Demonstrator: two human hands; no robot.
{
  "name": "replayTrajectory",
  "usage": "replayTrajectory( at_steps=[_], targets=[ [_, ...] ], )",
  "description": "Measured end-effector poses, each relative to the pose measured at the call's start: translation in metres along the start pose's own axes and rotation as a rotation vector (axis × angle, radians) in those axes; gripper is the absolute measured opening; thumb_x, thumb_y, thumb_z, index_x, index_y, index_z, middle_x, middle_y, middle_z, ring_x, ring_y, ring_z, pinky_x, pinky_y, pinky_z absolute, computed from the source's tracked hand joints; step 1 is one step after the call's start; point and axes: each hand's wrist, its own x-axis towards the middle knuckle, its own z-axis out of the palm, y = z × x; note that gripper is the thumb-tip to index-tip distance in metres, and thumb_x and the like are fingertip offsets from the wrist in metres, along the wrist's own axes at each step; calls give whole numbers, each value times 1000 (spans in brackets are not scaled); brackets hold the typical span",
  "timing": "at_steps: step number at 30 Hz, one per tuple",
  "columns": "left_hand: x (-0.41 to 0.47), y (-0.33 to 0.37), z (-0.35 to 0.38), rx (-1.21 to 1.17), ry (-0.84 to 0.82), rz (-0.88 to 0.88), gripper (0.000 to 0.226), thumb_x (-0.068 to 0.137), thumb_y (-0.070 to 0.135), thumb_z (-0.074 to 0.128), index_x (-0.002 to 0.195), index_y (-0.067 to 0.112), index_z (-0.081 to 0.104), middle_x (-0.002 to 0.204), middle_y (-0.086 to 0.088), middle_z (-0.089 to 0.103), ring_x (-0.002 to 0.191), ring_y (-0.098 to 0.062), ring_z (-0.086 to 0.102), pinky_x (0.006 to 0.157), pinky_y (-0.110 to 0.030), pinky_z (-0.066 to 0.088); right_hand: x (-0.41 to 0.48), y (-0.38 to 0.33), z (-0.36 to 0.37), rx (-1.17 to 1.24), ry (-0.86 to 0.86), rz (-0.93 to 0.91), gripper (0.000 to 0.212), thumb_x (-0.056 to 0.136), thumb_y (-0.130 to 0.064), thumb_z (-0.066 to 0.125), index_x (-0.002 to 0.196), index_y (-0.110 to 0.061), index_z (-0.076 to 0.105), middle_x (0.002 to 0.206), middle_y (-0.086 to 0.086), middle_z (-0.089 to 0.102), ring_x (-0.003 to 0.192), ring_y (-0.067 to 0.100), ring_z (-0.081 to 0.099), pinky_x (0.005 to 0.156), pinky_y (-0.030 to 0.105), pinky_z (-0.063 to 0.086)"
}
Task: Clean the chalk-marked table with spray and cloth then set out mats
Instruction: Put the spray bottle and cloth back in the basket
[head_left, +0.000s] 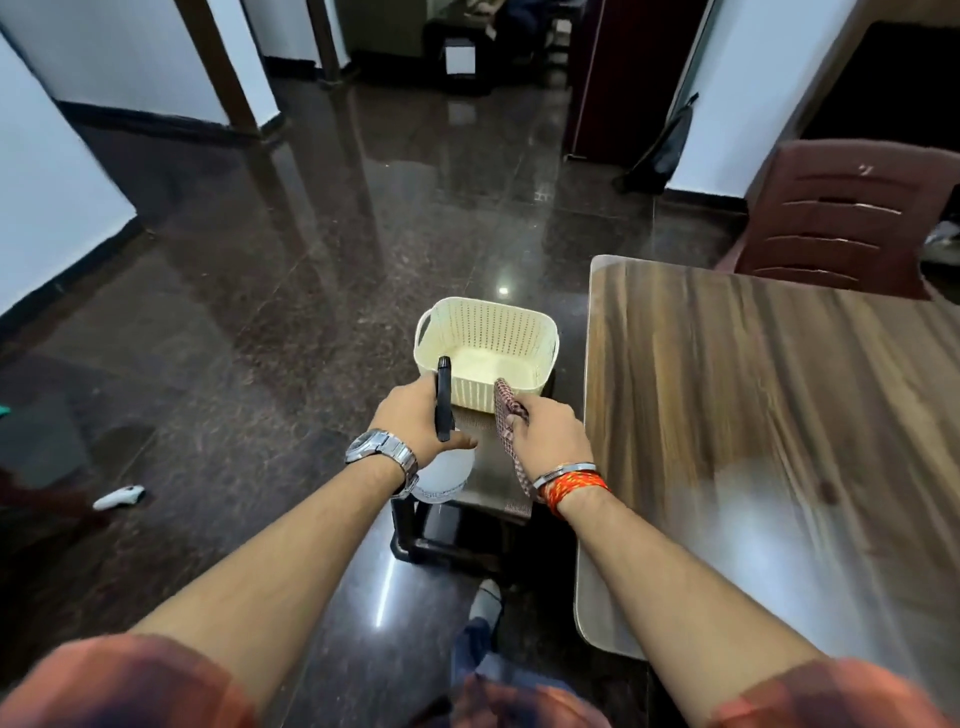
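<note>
My left hand (415, 423) is closed around the neck of a spray bottle (444, 400): fingers wrapped, thumb pointing right. The black spray head runs away from me, long axis near vertical in the view; the pale bottle body (445, 478) hangs below my wrist, partly hidden by it. A metal watch (382, 451) sits on that wrist.

My right hand (545, 434) is shut on a checked reddish cloth (510, 415) (folded or bunched, I cannot tell which). One end sticks up past my fingers toward the basket; the other trails down along my wrist to the orange thread band (574, 486) and metal bangle.

The two hands are apart, side by side, both over a dark stool (467, 525). On the stool's far part stands a cream perforated basket (488, 353), nothing visible inside.

Further right, the wooden table (753, 415) lies with its grain running away from me; its near part shows a pale glare (chalk or reflection, cannot tell). A maroon plastic chair (841, 218) stands at the far end.

Floor: dark polished stone (260, 260), strongly reflective. A small white object (119, 497) lies on it at left. White walls with dark skirting.
</note>
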Motion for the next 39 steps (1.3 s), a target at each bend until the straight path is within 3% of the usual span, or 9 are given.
replayTrajectory(
  at_steps=[5,9,13,20,26,32,34,36,39],
  targets=[
    [94,-1,-11,63,-97,30,66,60,47,91,105,18,53,86,5,70,75,-17,57,64,-31,42,81,-3,8,41,29,111,26,90,-18,51,113,-19,63,107,10,67,95,38,62,79,41,52],
    [156,-7,-18,8,-94,9,65,62,42,92,107,14,55,93,-1,71,85,-23,67,75,-38,55,140,-6,11,77,14,156,30,92,-16,49,118,-16,63,110,16,67,99,39,61,81,39,49],
    [214,-13,-21,-34,-139,30,69,60,38,94,113,11,58,100,-7,72,93,-28,68,84,-43,56,185,-11,20,62,22,229,37,90,-7,49,125,-12,59,118,15,64,108,36,57,88,38,46],
    [305,-45,-7,-51,-287,105,53,68,28,88,108,14,56,95,-7,72,91,-29,67,84,-43,55,248,-9,54,78,122,395,31,88,-4,47,113,-7,65,107,19,67,99,37,60,81,39,47],
    [352,-70,26,-57,-368,131,47,71,23,86,105,14,54,91,-5,72,88,-26,68,80,-36,54,282,15,96,78,142,555,41,85,2,49,123,-8,63,110,20,67,105,34,61,92,33,46],
    [374,-88,70,-55,-386,36,48,70,24,84,100,20,47,84,-1,69,78,-26,65,73,-34,54,296,50,136,112,108,632,39,87,0,47,121,-11,63,108,17,68,101,33,63,89,36,51],
    [376,-95,82,-91,-387,8,50,70,22,84,106,19,49,83,0,68,76,-25,65,72,-33,55,299,59,142,93,133,624,39,87,-2,47,121,-13,63,105,16,69,98,33,63,86,37,52],
    [376,-100,90,-75,-377,-6,51,75,20,82,115,15,51,85,2,66,75,-21,61,68,-26,46,300,63,148,49,154,595,44,87,1,46,125,-16,61,101,14,70,94,32,63,82,37,52],
    [373,-104,102,-53,-389,-15,52,78,17,79,121,14,51,92,-4,71,82,-24,66,71,-29,51,301,67,162,19,14,535,49,84,2,50,127,-19,59,98,14,70,86,33,65,78,40,55]
  ],
)
